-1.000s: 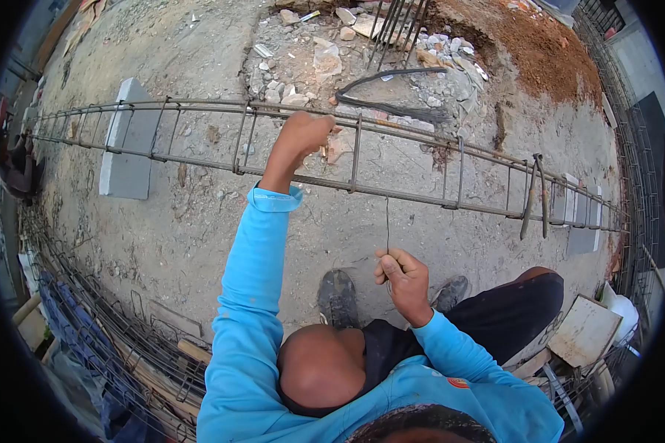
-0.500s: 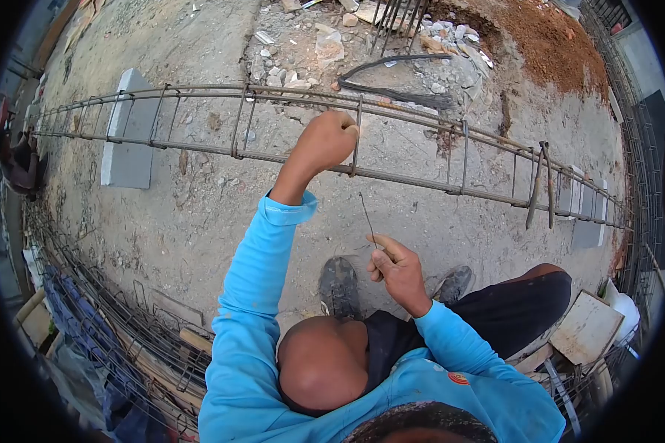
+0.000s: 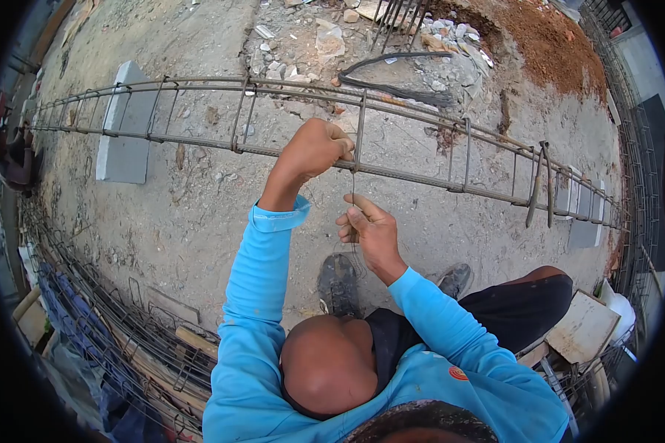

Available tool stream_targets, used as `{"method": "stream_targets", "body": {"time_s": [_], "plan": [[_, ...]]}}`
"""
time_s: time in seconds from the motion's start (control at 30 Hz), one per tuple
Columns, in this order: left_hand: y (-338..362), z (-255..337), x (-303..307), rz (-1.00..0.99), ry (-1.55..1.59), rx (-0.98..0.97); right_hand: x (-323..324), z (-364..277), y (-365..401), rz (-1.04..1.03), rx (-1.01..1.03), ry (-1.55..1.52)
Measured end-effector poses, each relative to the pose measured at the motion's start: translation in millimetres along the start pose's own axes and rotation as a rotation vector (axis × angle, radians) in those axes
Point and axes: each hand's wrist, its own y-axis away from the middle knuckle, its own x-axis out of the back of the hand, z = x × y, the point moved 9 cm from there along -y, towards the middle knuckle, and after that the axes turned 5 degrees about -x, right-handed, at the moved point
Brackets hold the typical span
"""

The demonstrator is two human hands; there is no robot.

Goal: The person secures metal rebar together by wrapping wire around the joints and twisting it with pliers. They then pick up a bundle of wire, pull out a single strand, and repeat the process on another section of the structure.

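Note:
A long rebar cage [image 3: 414,176] runs across in front of me, its bars joined by several stirrups. My left hand [image 3: 312,153] is closed at the near bar, its curled fingertips against one stirrup [image 3: 360,122]; what they pinch is hidden. Below that joint, my right hand [image 3: 370,230] pinches a thin tie wire [image 3: 353,183] between thumb and forefinger. The wire rises to the near bar beside the stirrup's foot. Further right, a pair of pincers [image 3: 538,184] hangs by its jaws over the cage.
Concrete blocks [image 3: 127,140] sit under the cage's left part, with more at right. At far left a person [image 3: 13,159] crouches by its end. Rubble [image 3: 443,40] and black wire [image 3: 391,87] lie beyond; bent rebar [image 3: 118,325] is piled at lower left.
My right hand has moved up and left, bringing the wire from free air to the near bar. My left hand has dropped slightly along the stirrup toward that bar.

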Motion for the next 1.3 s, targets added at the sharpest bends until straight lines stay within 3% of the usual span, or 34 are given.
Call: {"method": "stream_targets", "body": {"time_s": [0.27, 0.33, 0.5, 0.87, 0.93, 1.3], "plan": [[4, 1, -6, 0.044, -0.068, -0.001, -3, -6, 2, 0.086, 0.061, 0.102], [6, 3, -5, 0.068, 0.001, -0.077, -2, -7, 6, 0.079, 0.064, 0.148], [16, 10, -6, 0.115, -0.014, -0.154, 3, -24, 19, 0.163, 0.326, 0.348], [25, 9, -14, 0.087, 0.067, -0.328, 1, -48, 21, 0.182, 0.373, 0.494], [32, 23, -12, 0.129, -0.042, -0.443, 7, -51, 21, 0.208, 0.362, 0.521], [30, 22, -9, 0.087, -0.041, -0.494, -21, -137, 25, 0.15, 0.587, 0.754]]}}
